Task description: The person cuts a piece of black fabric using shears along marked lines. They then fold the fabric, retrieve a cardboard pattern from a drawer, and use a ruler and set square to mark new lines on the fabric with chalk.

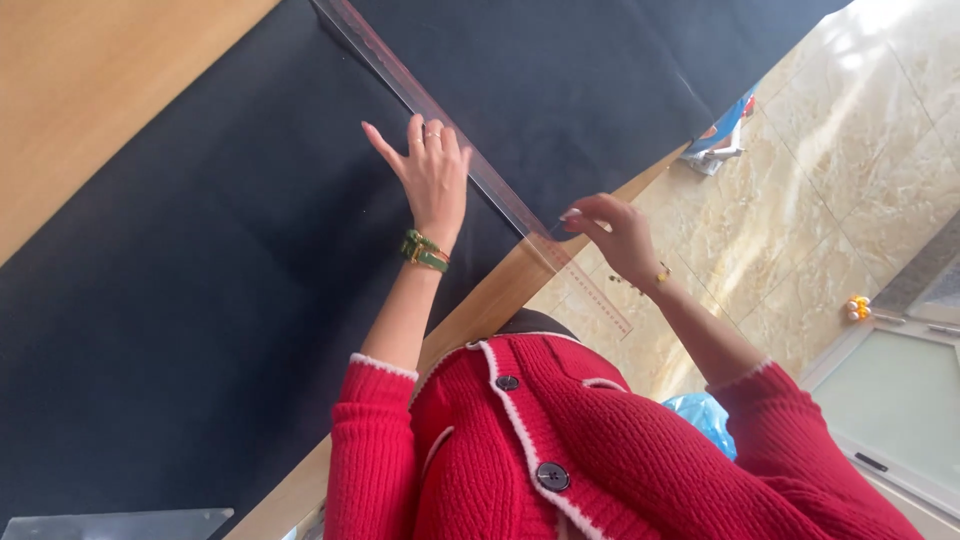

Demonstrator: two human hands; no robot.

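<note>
A large black cloth (200,280) covers a wooden table (90,90). Across it lies a long clear ruler (440,120), running diagonally and overhanging the table's near edge. My left hand (432,175) lies flat beside and on the ruler with its fingers spread; it wears a ring and a green bracelet. My right hand (615,235) is at the ruler's near end by the cloth's edge. Its fingertips are pinched together on something small and pale, which is too small to identify.
My red knitted cardigan (560,440) fills the bottom. Beyond the table edge (480,305) is a beige tiled floor (830,170) with a blue bag (705,415) and small objects. A clear sheet corner (120,522) lies at bottom left.
</note>
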